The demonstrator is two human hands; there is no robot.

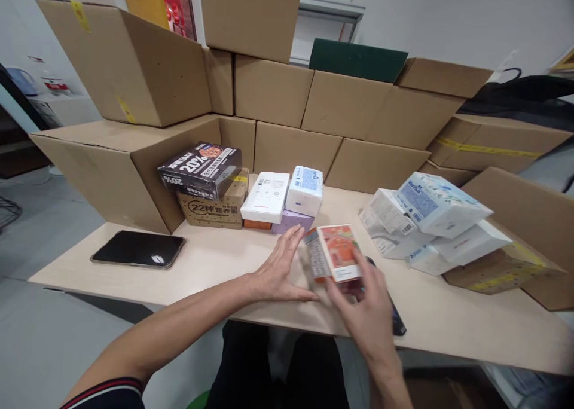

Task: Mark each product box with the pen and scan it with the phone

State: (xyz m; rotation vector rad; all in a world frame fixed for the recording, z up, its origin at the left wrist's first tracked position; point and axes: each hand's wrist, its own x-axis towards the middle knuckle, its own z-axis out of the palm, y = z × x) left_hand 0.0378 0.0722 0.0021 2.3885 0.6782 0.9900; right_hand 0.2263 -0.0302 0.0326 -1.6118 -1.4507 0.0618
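An orange and white printed carton [339, 252], slightly blurred, is in my right hand [368, 301], whose thumb and fingers are wrapped round its near right side. My left hand [281, 270] stands open just left of the carton, thumb and fingers spread, apparently apart from it. A dark flat object [398, 324] lies partly hidden under my right hand. Beyond my left hand, a white box [266, 195] and a blue-white tissue pack [305, 185] rest on top of a purple pack [292, 222] and an orange box [257, 224].
A black phone [139, 249] lies at the table's left. Behind it a dark carton [201, 165] tops a brown box [214, 208]. White and blue tissue packs [442, 203] are piled at right. Large cardboard boxes [293, 152] wall the back; the table edge [287, 320] is near my body.
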